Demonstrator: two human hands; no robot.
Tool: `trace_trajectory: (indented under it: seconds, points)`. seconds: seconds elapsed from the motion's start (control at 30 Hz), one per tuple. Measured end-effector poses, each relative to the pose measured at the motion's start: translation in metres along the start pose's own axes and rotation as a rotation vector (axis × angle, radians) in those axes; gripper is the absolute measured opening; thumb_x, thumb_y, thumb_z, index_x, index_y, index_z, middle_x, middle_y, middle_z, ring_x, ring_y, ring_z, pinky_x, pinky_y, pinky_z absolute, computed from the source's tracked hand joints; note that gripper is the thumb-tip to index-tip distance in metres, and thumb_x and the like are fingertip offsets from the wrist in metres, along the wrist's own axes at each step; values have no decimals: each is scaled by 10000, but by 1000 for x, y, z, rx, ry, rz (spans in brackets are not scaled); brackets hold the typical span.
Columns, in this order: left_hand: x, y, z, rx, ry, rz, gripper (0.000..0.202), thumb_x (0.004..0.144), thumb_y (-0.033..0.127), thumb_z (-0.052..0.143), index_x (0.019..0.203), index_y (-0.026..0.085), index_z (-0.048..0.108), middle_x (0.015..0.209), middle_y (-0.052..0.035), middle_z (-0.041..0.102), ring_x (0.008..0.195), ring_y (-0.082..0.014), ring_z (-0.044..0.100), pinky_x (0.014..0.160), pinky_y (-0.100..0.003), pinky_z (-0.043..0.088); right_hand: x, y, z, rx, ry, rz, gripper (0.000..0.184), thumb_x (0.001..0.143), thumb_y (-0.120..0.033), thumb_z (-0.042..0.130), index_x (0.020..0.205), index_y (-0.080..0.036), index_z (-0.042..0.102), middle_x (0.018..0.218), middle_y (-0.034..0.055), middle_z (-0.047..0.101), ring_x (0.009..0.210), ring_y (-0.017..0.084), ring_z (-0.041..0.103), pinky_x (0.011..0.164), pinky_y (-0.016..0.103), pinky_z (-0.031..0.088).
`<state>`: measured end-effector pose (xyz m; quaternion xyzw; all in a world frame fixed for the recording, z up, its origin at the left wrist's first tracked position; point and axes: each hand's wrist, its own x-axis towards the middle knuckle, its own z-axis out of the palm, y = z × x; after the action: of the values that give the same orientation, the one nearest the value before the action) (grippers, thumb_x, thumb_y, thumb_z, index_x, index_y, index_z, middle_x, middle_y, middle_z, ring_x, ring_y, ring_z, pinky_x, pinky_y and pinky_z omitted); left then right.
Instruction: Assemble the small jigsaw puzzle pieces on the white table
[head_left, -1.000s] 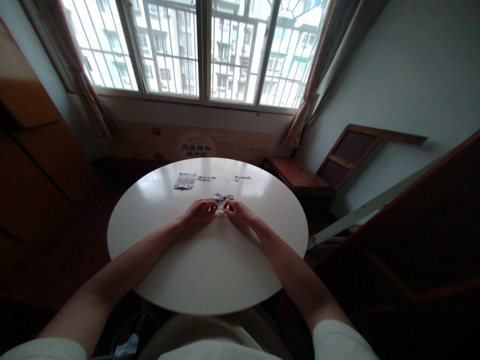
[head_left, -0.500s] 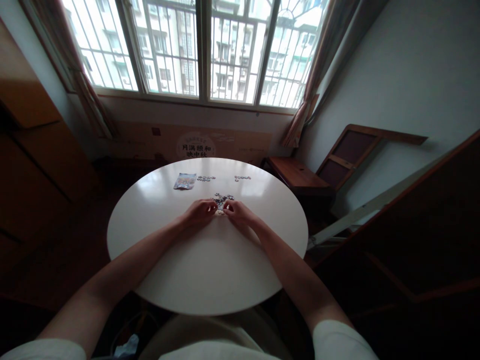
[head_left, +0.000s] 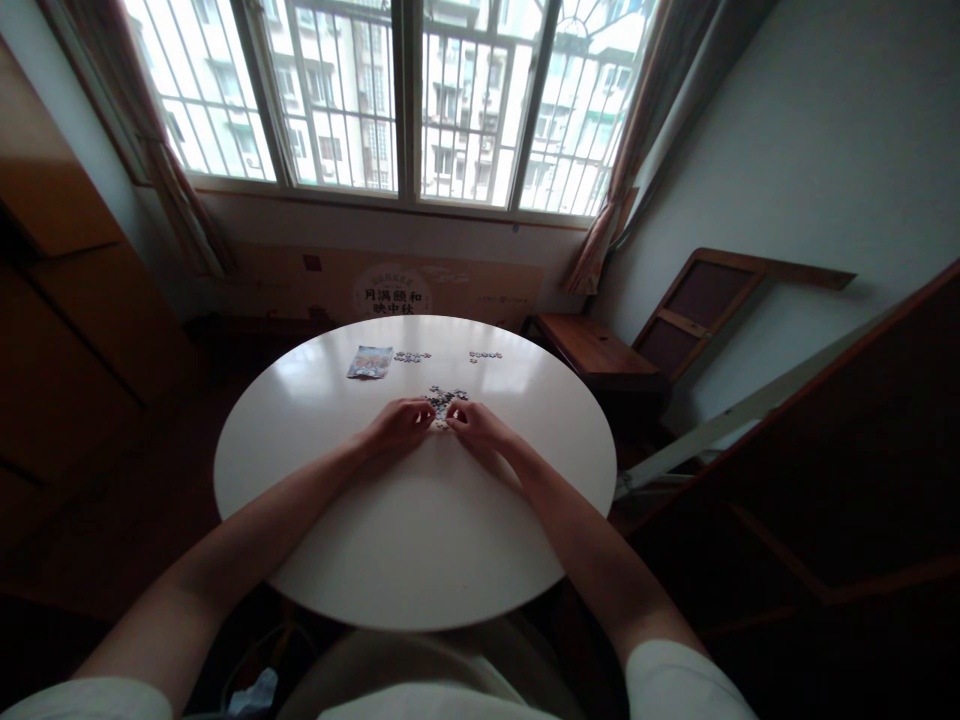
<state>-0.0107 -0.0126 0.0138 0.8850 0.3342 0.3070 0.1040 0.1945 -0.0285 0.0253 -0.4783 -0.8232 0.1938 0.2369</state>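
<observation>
A small heap of jigsaw puzzle pieces lies near the middle of the round white table. At the heap's left edge is my left hand, its fingers curled and closed. My right hand is bent in at the right edge, thumb and fingertips pinched close to the pieces. Whatever is between the fingertips of either hand is too small to make out. Behind the heap, one group of puzzle pieces lies to the left and another group of pieces to the right.
A shiny picture packet lies at the table's back left. Past the table's right rear edge stands a brown wooden bench. A barred window fills the far wall, and a wooden cabinet is on the left.
</observation>
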Motion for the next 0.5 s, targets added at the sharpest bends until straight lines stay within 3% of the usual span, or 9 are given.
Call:
trace_trajectory:
  seconds: [0.5]
  points:
    - [0,0,0,-2,5,7,167,784,172,498,785,144,662,679,-5,606,565,-70,483,560,-161,362,0,0,0,-4,-7,4,164,805,-252,544,891,-149,638,670,-8,593,584,86,490,583,195,327]
